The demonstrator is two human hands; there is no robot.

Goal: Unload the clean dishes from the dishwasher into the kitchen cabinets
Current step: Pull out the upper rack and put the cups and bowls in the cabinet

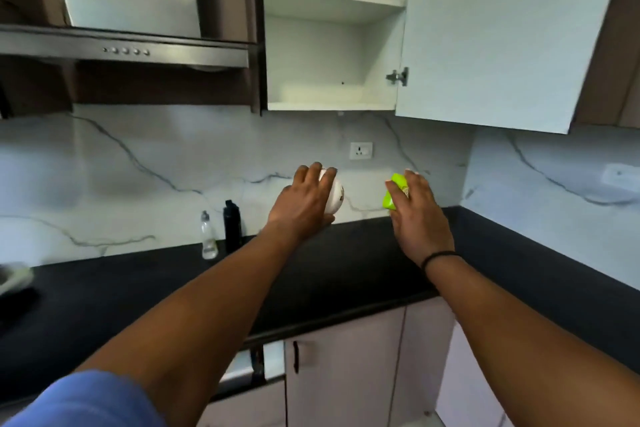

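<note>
white bowl [333,196] gripped in left hand [302,202], green cup [394,191] clasped by right hand [419,215].

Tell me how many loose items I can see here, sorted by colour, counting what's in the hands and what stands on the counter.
White: 1, the white bowl in the left hand
Green: 1, the green cup in the right hand
Clear: 1, the clear bottle on the counter
Black: 1, the black bottle beside it
Total: 4
</note>
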